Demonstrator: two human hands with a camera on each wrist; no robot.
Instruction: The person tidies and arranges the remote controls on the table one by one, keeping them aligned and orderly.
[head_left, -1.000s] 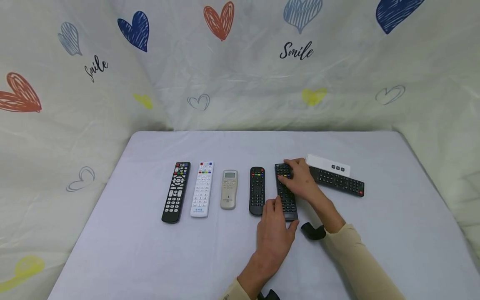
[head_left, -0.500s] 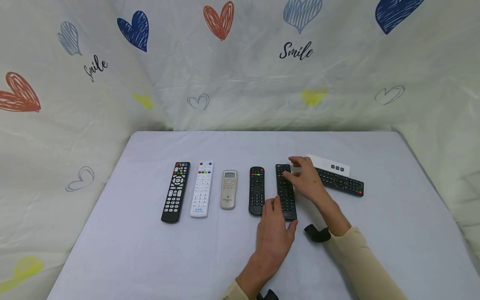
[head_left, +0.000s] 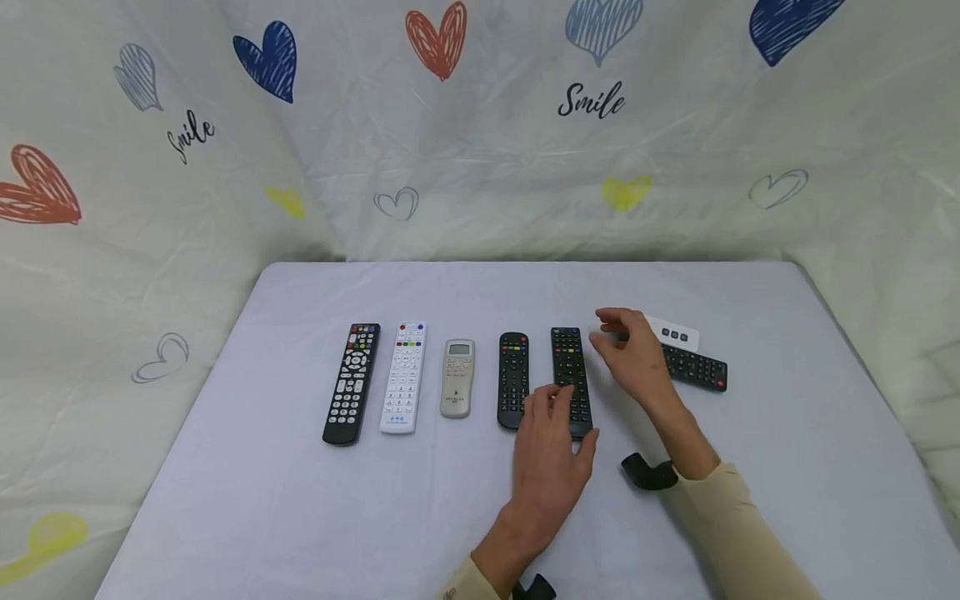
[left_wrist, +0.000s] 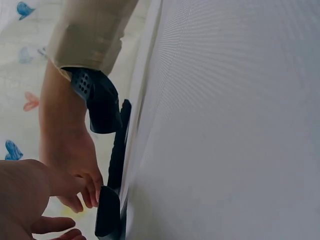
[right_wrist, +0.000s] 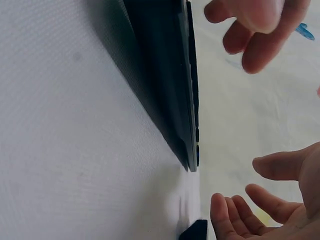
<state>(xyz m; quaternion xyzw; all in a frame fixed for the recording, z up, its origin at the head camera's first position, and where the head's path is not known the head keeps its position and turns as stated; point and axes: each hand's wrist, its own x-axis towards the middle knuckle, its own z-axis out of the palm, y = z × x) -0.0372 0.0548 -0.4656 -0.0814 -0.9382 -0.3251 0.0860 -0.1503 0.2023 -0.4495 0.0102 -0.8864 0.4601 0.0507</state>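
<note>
A black remote control lies upright in the row, the rightmost of it. Over its lower end hovers my left hand, fingers loosely extended and thumb spread to the right; in the right wrist view that left hand shows above the remote's side. To the upper right of this remote is my right hand, thumb and fingers apart with nothing between them. Behind it, partly hidden, a slanted black remote lies against a white bar with several dark square marks.
Left of the hands, the row continues with a shorter black remote, a small beige remote with a display, a white remote and a long black remote. They lie on a white-covered table before a heart-patterned curtain.
My right hand has left the top of the rightmost row remote and moved right, towards the slanted remote. My left hand has lifted its fingertips slightly and otherwise stayed.
</note>
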